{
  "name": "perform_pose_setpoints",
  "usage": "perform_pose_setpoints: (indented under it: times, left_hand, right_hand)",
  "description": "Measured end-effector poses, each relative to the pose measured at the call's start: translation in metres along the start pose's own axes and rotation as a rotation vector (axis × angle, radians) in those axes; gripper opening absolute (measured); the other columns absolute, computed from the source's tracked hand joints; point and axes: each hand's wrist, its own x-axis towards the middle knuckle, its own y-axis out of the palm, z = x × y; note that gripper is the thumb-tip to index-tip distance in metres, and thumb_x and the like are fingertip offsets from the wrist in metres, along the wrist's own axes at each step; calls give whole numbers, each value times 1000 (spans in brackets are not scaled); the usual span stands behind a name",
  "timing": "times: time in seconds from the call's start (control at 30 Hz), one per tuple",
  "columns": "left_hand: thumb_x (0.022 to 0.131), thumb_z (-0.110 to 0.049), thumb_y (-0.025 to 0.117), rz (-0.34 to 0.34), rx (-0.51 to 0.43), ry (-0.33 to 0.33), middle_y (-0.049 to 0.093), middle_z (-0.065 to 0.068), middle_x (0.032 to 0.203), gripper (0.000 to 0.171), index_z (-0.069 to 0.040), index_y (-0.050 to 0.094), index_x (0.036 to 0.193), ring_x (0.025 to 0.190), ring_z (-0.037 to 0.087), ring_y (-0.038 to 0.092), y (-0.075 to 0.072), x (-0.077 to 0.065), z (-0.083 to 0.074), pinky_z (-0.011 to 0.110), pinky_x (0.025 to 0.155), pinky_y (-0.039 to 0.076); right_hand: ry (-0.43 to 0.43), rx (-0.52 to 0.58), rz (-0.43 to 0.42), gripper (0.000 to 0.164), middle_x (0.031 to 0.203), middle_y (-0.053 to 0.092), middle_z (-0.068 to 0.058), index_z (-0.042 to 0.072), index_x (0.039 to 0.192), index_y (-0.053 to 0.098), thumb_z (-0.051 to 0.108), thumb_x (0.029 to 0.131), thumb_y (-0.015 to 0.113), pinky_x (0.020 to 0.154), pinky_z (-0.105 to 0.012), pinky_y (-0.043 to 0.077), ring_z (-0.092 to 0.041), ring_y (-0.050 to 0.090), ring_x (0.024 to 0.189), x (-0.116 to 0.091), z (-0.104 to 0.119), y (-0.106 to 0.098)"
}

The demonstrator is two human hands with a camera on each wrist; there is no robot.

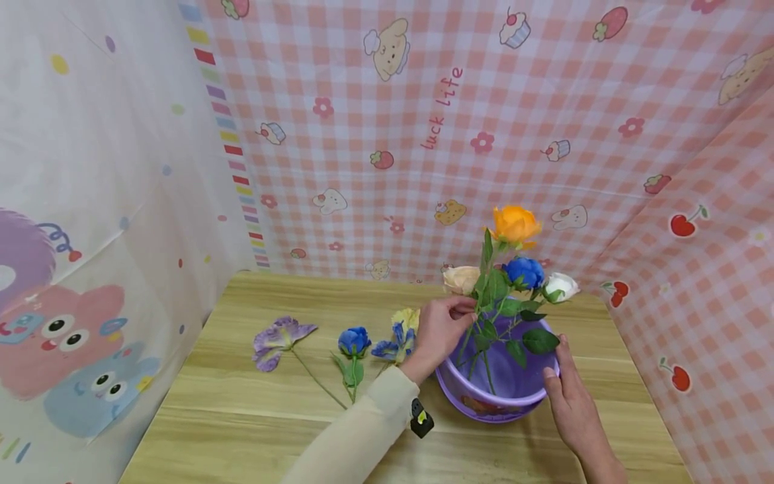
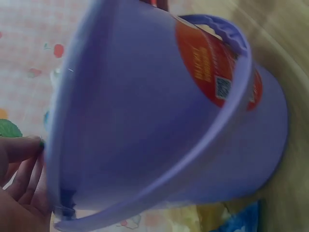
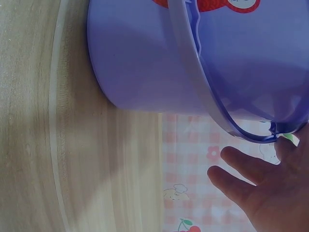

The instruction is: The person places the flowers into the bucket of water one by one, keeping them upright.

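Observation:
A purple bucket [image 1: 502,401] stands on the table, several artificial flowers leaning up out of it: an orange flower [image 1: 515,225], a blue rose [image 1: 525,272], a white rose [image 1: 561,287] and a peach rose [image 1: 462,279]. At its left rim my left hand [image 1: 438,333] pinches a green flower stem between thumb and fingers; which bloom it belongs to I cannot tell. My right hand [image 1: 574,410] holds the bucket's right rim, thumb over the edge. Two of its fingers [image 3: 236,186] stretch out below the rim in the right wrist view.
Left of the bucket lie a purple flower [image 1: 281,341], a blue rose [image 1: 354,341] and a blue-and-yellow flower [image 1: 396,343], partly behind the left arm. The bucket's handle [image 2: 193,159] hangs down its near side. Pink checked cloth [image 1: 363,202] hangs behind the table.

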Motion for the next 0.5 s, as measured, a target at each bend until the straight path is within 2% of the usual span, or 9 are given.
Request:
perform_pose_setpoints:
  times: [0.2,0.3,0.43,0.5]
  left_hand:
    - [86,-5,81,36,137,69,79,1,89,20,-6,80,106,76,5,72,5,-1,10,14,71,53]
    - [88,-9,80,78,272,117,79,0,90,21,-6,79,109,80,9,74,5,0,11,16,74,54]
    - [92,-13,77,144,397,130,79,-1,94,25,-7,78,116,84,10,74,4,1,10,19,77,55]
    - [94,-14,74,167,376,117,79,0,96,26,-6,77,118,85,10,74,3,0,10,19,78,55]
  right_hand:
    - [2,-1,-1,64,169,17,-24,15,168,10,21,112,42,108,-3,8,-32,20,150,0,1,0]
    - [14,-1,3,64,169,17,-23,16,168,10,22,112,41,107,-4,8,-34,20,149,0,2,0]
    - [15,5,8,64,169,16,-23,15,168,10,22,112,41,108,-4,8,-36,20,150,0,2,0]
    - [10,3,5,64,169,16,-24,14,168,10,22,113,41,108,-4,7,-35,19,150,-1,2,0]
